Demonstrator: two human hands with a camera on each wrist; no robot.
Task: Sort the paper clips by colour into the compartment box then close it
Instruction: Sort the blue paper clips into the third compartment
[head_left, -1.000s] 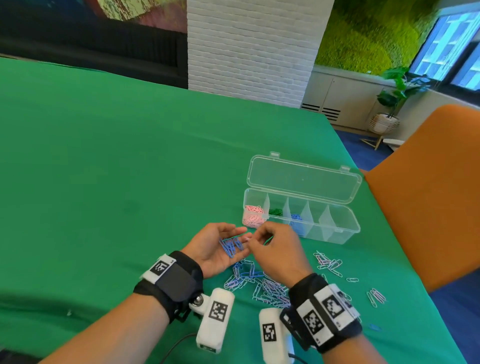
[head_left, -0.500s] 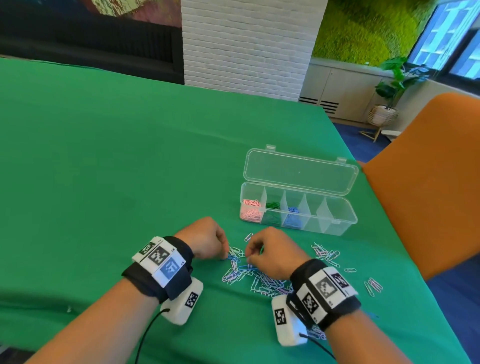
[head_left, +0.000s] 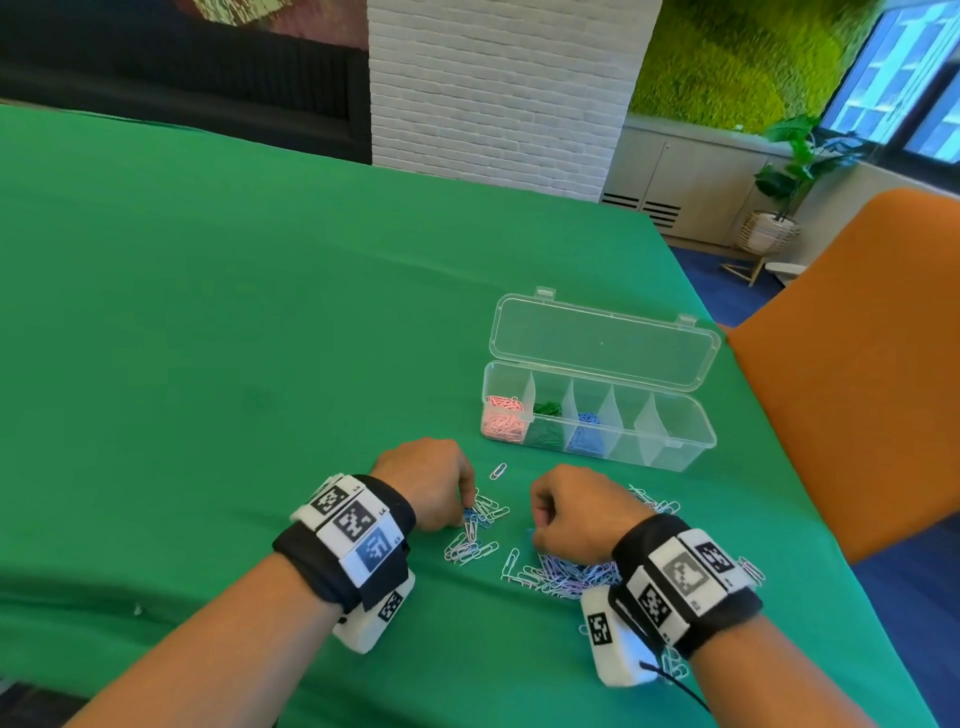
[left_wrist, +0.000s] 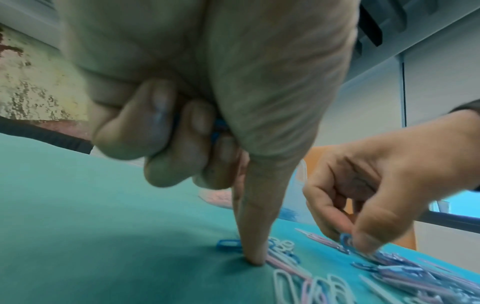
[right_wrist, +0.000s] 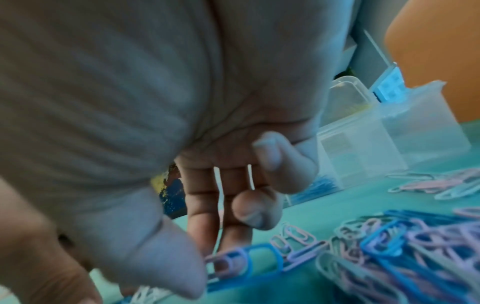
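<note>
The clear compartment box stands with its lid open; pink clips fill its left end, then green, then blue. Loose clips in blue, pink and white lie on the green cloth in front. My left hand keeps a bunch of blue clips under its curled fingers while two fingertips press the cloth beside a blue clip. My right hand pinches a blue clip at the pile's edge.
An orange chair back stands close at the right, past the table edge. A single white clip lies between my hands and the box. Green cloth stretches out to the left and behind.
My left palm, earlier turned up with blue clips on it, has closed round them and turned down onto the cloth. The right hand left that palm and dropped to the pile.
</note>
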